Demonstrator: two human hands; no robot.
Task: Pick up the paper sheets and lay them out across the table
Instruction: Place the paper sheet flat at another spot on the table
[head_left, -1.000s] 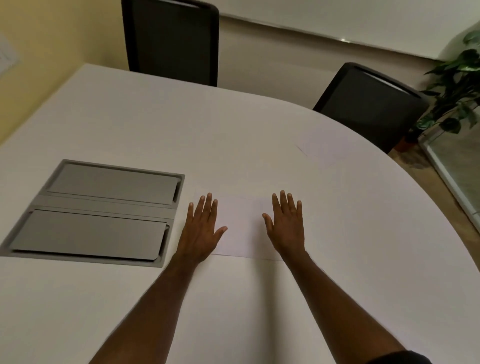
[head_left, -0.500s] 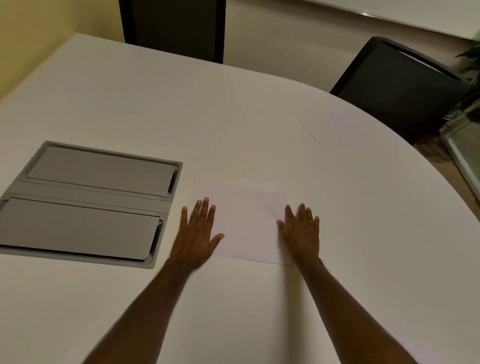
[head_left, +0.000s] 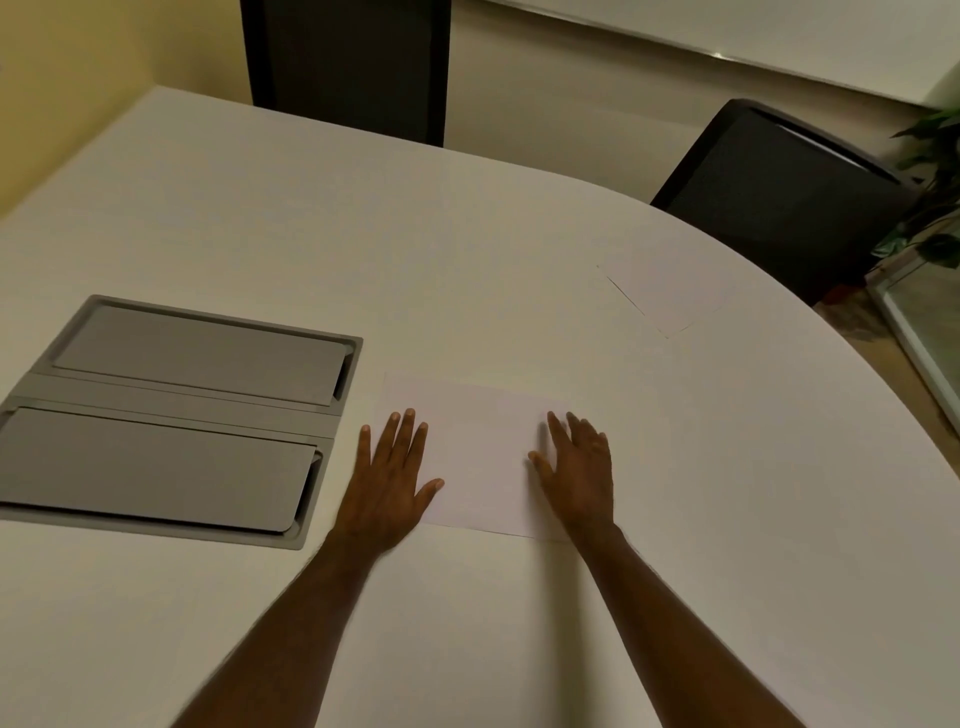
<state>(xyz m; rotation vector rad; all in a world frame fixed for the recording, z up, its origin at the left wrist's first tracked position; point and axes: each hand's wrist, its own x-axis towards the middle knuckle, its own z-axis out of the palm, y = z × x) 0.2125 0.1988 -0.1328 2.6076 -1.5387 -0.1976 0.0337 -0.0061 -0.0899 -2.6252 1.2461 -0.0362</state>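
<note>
A white paper sheet (head_left: 480, 452) lies flat on the white table (head_left: 467, 249) just in front of me. My left hand (head_left: 389, 478) rests palm down on the sheet's left edge, fingers spread. On the sheet's right edge sits my right hand (head_left: 576, 473), fingers apart and slightly raised at the knuckles. Neither hand grips anything. A second white sheet (head_left: 670, 293) lies flat farther off to the right, near the table's curved edge.
A grey recessed cable box with two lids (head_left: 171, 415) is set into the table left of my hands. Two black chairs stand at the far edge, one at the back (head_left: 348, 67) and one at the right (head_left: 779, 192). A potted plant (head_left: 935, 171) is at far right.
My right hand has slid from the middle of the sheet out to its right edge and lifted slightly. The left hand has stayed on the left edge. The camera has shifted.
</note>
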